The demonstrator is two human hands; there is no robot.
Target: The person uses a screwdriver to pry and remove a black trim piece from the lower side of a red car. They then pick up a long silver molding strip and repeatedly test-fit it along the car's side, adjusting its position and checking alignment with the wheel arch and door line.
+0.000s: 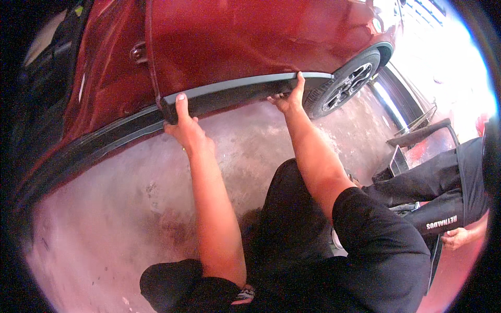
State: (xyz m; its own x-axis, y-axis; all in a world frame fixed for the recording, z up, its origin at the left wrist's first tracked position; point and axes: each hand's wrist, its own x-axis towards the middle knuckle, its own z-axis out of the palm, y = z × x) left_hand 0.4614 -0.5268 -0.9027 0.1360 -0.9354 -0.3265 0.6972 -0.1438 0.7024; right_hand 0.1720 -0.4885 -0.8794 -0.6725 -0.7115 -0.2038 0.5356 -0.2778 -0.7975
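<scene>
A long black door trim panel (235, 94) with a grey upper strip lies along the bottom of a red car door (245, 36). My left hand (189, 129) grips its left end, thumb up over the grey strip and fingers curled beneath, mostly hidden. Toward the panel's right end, near the wheel, my right hand (288, 99) holds it the same way, thumb on the upper edge and fingers under the lower edge. Whether the panel is fastened to the door cannot be told.
A car wheel (347, 83) with a black tyre stands just right of the panel. Dark sill trim (104, 133) continues to the left. At the right, a person in dark trousers (433, 177) is close by, one hand (455, 238) showing. Worn concrete floor (130, 198) lies below.
</scene>
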